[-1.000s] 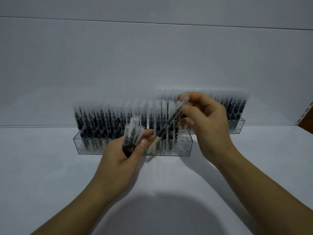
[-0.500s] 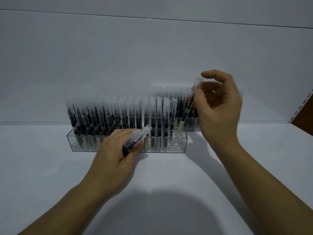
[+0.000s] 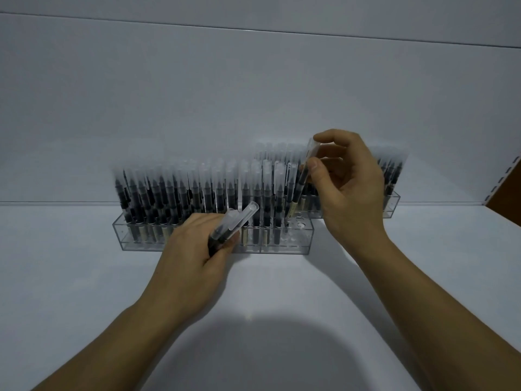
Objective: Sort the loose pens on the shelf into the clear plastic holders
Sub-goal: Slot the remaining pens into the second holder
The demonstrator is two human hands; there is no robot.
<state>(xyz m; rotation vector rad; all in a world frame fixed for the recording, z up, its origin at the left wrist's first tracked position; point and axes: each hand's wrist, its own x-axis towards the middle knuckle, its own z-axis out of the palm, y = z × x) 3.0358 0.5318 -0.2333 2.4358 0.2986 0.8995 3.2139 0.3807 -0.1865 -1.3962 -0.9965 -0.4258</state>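
A clear holder [image 3: 119, 235] packed with capped pens stands near the back edge of the shelf [image 3: 84, 277]. In front of it, the left hand [image 3: 191, 261] grips a bundle of spare pens [image 3: 236, 221]. The right hand [image 3: 349, 187] pinches one pen [image 3: 298, 190] near its cap, with the tip over the empty holes [image 3: 300, 224] at the holder's right end. The pen probably needs straightening before it goes down. A second ago it slanted between both hands; now it is nearly upright. A second holder [image 3: 393, 204] sits behind.
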